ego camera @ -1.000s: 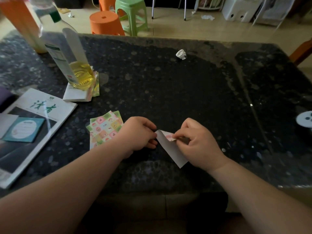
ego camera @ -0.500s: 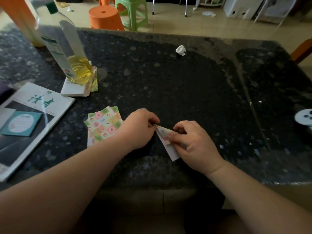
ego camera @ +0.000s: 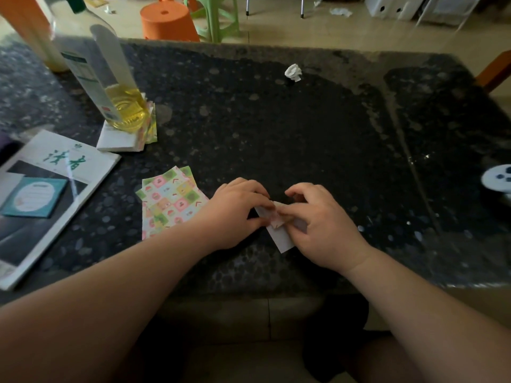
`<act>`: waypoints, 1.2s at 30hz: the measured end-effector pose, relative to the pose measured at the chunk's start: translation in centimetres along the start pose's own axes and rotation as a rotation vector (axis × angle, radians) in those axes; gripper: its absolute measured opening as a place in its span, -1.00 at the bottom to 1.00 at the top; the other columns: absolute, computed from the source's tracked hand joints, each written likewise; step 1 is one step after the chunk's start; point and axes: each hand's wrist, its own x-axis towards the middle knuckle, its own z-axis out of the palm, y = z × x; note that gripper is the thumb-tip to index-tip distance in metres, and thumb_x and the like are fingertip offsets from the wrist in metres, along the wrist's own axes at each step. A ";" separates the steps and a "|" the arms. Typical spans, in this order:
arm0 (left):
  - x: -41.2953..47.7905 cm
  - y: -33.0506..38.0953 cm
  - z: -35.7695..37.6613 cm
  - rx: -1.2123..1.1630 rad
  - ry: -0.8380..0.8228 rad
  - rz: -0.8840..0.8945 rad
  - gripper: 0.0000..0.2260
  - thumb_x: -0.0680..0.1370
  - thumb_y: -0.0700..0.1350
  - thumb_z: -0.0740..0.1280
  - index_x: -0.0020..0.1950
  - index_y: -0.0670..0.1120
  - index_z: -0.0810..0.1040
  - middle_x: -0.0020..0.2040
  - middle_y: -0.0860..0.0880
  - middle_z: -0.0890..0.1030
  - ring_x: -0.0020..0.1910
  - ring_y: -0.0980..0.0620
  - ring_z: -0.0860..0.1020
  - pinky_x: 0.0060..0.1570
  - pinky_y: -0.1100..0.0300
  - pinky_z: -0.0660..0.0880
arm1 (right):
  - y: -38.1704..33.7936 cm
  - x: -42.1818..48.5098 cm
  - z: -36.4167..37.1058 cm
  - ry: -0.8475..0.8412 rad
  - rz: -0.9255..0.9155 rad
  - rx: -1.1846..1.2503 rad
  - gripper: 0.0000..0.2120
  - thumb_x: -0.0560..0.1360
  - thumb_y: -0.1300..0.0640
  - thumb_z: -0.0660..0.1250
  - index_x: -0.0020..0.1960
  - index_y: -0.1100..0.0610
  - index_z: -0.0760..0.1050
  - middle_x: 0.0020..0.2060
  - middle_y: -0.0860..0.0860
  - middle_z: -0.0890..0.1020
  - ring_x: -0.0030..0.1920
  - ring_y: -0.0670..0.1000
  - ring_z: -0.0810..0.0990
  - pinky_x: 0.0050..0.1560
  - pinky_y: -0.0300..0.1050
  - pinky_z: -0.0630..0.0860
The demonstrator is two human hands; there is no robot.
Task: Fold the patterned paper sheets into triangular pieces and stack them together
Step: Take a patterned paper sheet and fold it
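I'm seeing left hand (ego camera: 235, 208) pinching upper end of narrow white-backed patterned paper strip (ego camera: 282, 239), right hand (ego camera: 323, 222) gripping its folded middle. Strip lying at near part of dark speckled stone table (ego camera: 276, 134), just right of pink-green checked paper sheets (ego camera: 171, 200).
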 end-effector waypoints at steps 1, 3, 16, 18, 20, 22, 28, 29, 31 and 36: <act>0.0 0.0 0.0 0.002 -0.005 -0.003 -0.71 0.59 0.06 0.40 0.32 0.13 0.61 0.30 0.17 0.48 0.34 0.14 0.33 0.43 0.04 0.28 | -0.4 0.1 -0.3 0.044 0.077 0.024 -0.85 0.56 0.01 0.41 0.10 -0.02 0.68 0.14 -0.11 0.52 0.12 -0.14 0.49 0.06 -0.23 0.52; 0.1 -0.2 0.1 0.000 -0.004 -0.006 -0.70 0.59 0.06 0.41 0.32 0.14 0.61 0.29 0.19 0.47 0.33 0.16 0.33 0.43 0.09 0.29 | -1.1 0.5 -1.1 0.043 0.388 0.200 -0.95 0.53 0.05 0.46 -0.10 0.00 0.64 -0.08 -0.13 0.57 -0.09 -0.14 0.57 -0.19 -0.32 0.47; -0.3 -0.4 0.4 -0.031 0.040 -0.003 -0.76 0.55 0.04 0.47 0.21 0.11 0.65 0.14 0.25 0.45 0.20 0.21 0.37 0.24 0.29 0.35 | -2.3 1.6 -0.7 -0.114 0.993 0.878 -0.83 0.53 0.01 0.51 -0.04 0.12 0.69 -0.38 -0.01 0.72 -0.49 -0.14 0.58 -0.44 -0.24 0.52; -0.4 -0.5 0.3 -0.041 0.026 -0.019 -0.76 0.54 0.03 0.48 0.20 0.12 0.65 0.14 0.24 0.46 0.20 0.21 0.39 0.23 0.29 0.35 | -2.2 1.9 -0.9 -0.137 0.960 0.834 -0.85 0.55 0.04 0.49 -0.04 0.12 0.69 -0.36 -0.01 0.73 -0.47 -0.13 0.60 -0.43 -0.26 0.52; -0.6 -0.7 -0.1 -0.075 0.022 -0.027 -0.78 0.53 0.01 0.50 0.17 0.12 0.66 0.11 0.22 0.49 0.16 0.21 0.43 0.24 0.25 0.42 | -2.1 2.2 -1.3 -0.169 0.932 0.817 -0.87 0.55 0.07 0.49 -0.03 0.14 0.67 -0.34 0.02 0.74 -0.46 -0.12 0.62 -0.44 -0.25 0.53; -0.8 -0.6 -0.7 -0.111 -0.004 -0.047 -0.80 0.52 -0.03 0.51 0.13 0.11 0.65 0.06 0.20 0.53 0.05 0.21 0.50 0.17 0.21 0.50 | -1.9 2.5 -1.5 -0.214 0.914 0.818 -0.88 0.55 0.11 0.49 -0.04 0.16 0.66 -0.31 0.07 0.74 -0.46 -0.10 0.62 -0.45 -0.24 0.52; -1.2 -0.1 -2.0 -0.156 -0.179 -0.110 -0.74 0.48 -0.04 0.55 0.07 0.20 0.57 0.02 0.23 0.54 -0.10 0.28 0.59 -0.13 0.41 0.50 | -1.1 2.6 -1.5 -0.280 0.801 0.776 -0.84 0.51 0.13 0.53 -0.06 0.24 0.67 -0.35 0.10 0.71 -0.49 -0.10 0.57 -0.52 -0.26 0.45; -1.3 -0.2 -2.0 -0.165 -0.176 -0.114 -0.74 0.48 -0.05 0.56 0.07 0.19 0.59 0.01 0.24 0.55 -0.12 0.31 0.60 -0.16 0.44 0.49 | -1.1 2.6 -1.4 -0.289 0.790 0.764 -0.82 0.51 0.12 0.54 -0.07 0.25 0.67 -0.36 0.10 0.71 -0.50 -0.10 0.56 -0.52 -0.27 0.44; -1.5 -0.4 -2.2 -0.195 -0.165 -0.127 -0.75 0.48 -0.07 0.56 0.08 0.17 0.62 -0.02 0.23 0.57 -0.12 0.34 0.59 -0.17 0.49 0.49 | -1.2 2.5 -1.3 -0.308 0.784 0.756 -0.80 0.51 0.10 0.53 -0.07 0.26 0.68 -0.36 0.08 0.71 -0.51 -0.10 0.55 -0.53 -0.28 0.40; -1.6 -0.8 -2.5 -0.111 -0.191 -0.061 -0.74 0.49 -0.04 0.54 0.13 0.21 0.65 0.07 0.20 0.55 0.03 0.23 0.54 0.09 0.30 0.49 | -1.2 2.1 -1.2 -0.402 0.773 0.772 -0.74 0.51 0.05 0.53 -0.05 0.27 0.69 -0.32 0.09 0.73 -0.54 -0.11 0.50 -0.55 -0.29 0.28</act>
